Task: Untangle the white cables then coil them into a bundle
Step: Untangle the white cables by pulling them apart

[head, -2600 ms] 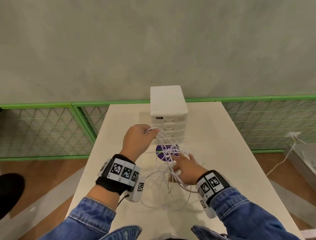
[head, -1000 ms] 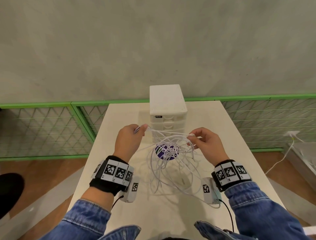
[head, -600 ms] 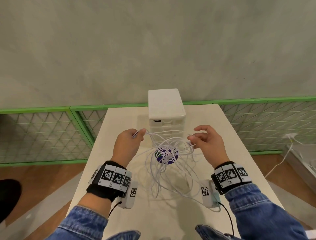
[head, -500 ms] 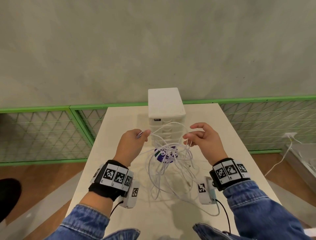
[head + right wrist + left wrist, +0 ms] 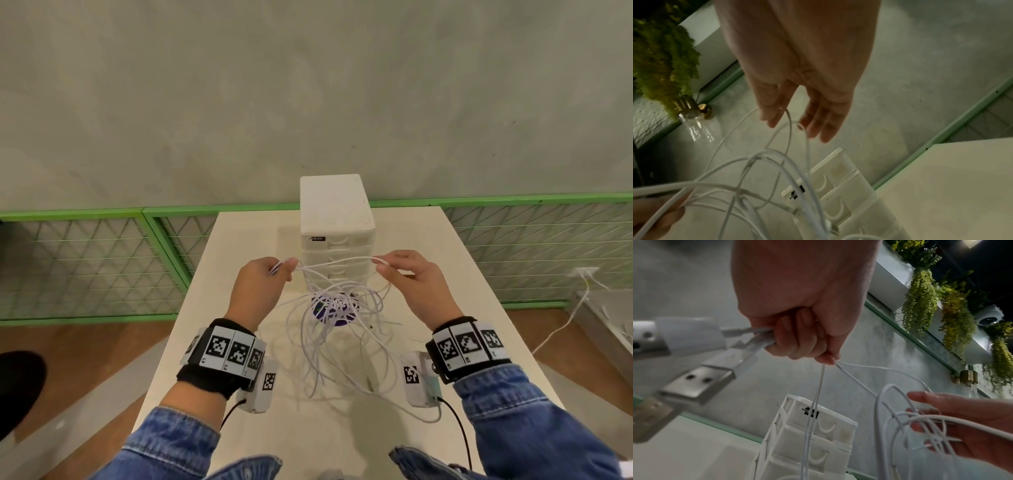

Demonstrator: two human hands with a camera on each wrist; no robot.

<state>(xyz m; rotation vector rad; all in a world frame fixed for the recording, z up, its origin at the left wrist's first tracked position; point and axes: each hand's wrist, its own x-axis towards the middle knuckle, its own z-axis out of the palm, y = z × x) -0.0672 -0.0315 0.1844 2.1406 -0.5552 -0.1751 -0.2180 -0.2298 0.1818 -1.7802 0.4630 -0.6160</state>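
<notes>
L hand clenches white cables; wrist cam shows USB plugs; R hand prob. pinches strand.

Smooth white plastic cables end in brushed-metal USB plugs; matt white plastic drawer unit.

We see a grey concrete wall behind a cream table, with a green mesh fence along the wall base. Wood floor on both sides. White drawer box at table's far end. Hanging plants overhead in left wrist view.
</notes>
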